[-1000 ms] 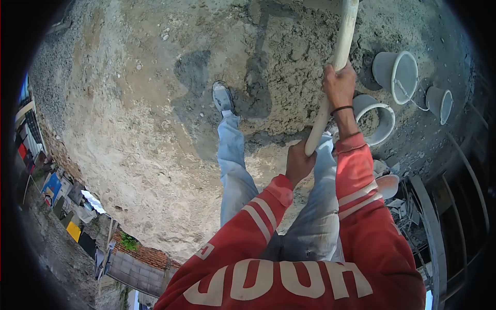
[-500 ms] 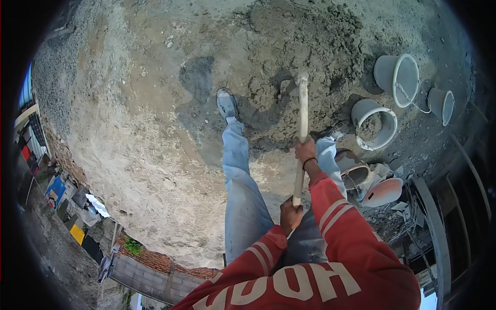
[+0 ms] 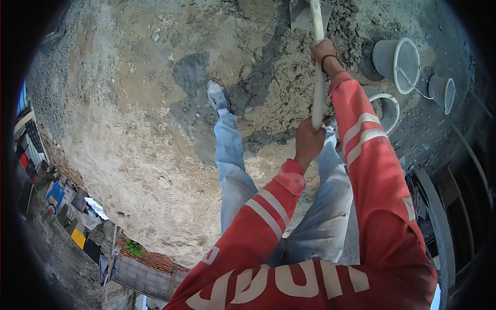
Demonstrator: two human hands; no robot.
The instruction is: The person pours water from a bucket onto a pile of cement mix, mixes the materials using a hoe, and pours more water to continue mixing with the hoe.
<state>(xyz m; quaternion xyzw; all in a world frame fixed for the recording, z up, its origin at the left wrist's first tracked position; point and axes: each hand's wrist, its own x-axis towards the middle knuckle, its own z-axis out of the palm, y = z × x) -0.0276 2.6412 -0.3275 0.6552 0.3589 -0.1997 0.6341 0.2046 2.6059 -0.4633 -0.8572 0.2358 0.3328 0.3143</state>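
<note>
Pale wood, the handle of a hoe, is clamped by the left hand near its end and the right hand farther up. Its blade is at the wet mortar on the ground; pale buckets are beyond the mortar's right edge.

Single wide-angle view from a camera worn on the person's head, facing forward and steeply down. The red, white-lettered fabric sweatshirt, below both hands along the lower edge, lies nearest the lens. The bare left hand occupies middle range; the bare right hand reaches farther out, towards the upper edge. Rough, pale grey-brown ground spreads beyond and left of the hands. The strongly curved field extends to a grey, round-rimmed bucket right of the right hand, with dark rounded corners.
</note>
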